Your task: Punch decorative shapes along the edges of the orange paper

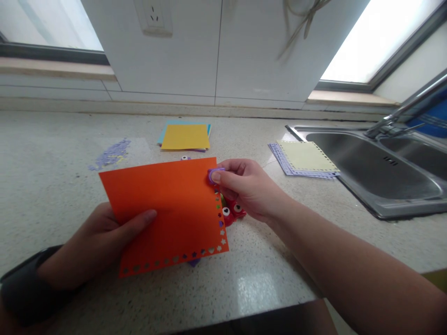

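The right hand's [249, 186] fingers are pinched tight on the purple punch [211, 177], orange sheet [167, 204] stretching left and below them, 1 row of holes [220, 224] dropping beneath, left hand [104, 232] gripping the sheet's far side!

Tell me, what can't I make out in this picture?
All in the head view:
Left hand: most fingers hidden behind the orange sheet.
Small purple tool: partly covered by the right hand.
Red things with white eyes: partly hidden by the sheet and right hand.
Pile under the yellow sheet: mostly covered by it, uncountable.
Purple scraps: too small and blurred for exact shapes.
Blue thing: cut off by the right edge.
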{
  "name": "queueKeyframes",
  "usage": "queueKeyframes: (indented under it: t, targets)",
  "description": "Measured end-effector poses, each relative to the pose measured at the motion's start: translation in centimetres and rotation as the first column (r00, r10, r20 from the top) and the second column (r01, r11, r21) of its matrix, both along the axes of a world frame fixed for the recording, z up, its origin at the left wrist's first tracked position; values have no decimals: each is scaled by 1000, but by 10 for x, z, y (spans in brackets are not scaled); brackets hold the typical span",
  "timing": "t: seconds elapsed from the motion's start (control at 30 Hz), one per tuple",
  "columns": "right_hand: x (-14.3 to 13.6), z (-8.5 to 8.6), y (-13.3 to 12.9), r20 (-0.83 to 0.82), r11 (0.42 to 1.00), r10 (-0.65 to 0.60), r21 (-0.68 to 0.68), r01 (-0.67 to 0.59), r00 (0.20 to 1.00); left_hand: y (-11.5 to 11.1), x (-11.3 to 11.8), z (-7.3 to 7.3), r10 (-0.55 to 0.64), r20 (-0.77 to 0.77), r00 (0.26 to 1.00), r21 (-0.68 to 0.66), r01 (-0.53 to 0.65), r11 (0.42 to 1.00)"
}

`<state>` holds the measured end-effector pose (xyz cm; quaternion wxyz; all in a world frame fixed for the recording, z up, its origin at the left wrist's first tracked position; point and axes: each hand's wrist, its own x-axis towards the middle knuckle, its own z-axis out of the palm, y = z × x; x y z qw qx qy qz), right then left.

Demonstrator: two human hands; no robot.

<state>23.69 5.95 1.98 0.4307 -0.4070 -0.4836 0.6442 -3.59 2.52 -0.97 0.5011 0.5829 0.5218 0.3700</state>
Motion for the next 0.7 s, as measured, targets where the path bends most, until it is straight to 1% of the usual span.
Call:
queueKeyframes:
  t: [0.17, 0.3, 0.4, 0.5, 0.57, 0.63, 0.7]
  targets:
    - [3, -3, 2, 24, 1000, 5, -9, -5, 1000, -2, 2, 2, -14, 45, 999, -21, 15, 1000]
    - [6, -1, 5, 0, 1000, 0, 2, 0, 1000, -1, 2, 2, -29, 70, 997, -53, 32, 998]
    - [11, 2, 10, -48, 998, -62, 18, 63, 997, -1, -1, -1, -34, 91, 995, -84, 42, 996]
    - [20, 2, 19, -46, 984, -155, 86, 158, 987, -1, -1, -2, -32, 127, 991, -118, 47, 992]
    - [27, -1, 26, 48, 964, -219, 165, 208, 975, -1, 0, -2, -32, 140, 990, -131, 50, 990]
    - [32, -4, 32, 202, 937, -292, 257, 237, 935, -1, 1, -1, -31, 142, 989, -135, 50, 990]
    - [35, -8, 37, 348, 926, -317, 314, 209, 882, -1, 3, 0, -27, 146, 989, -122, 45, 991]
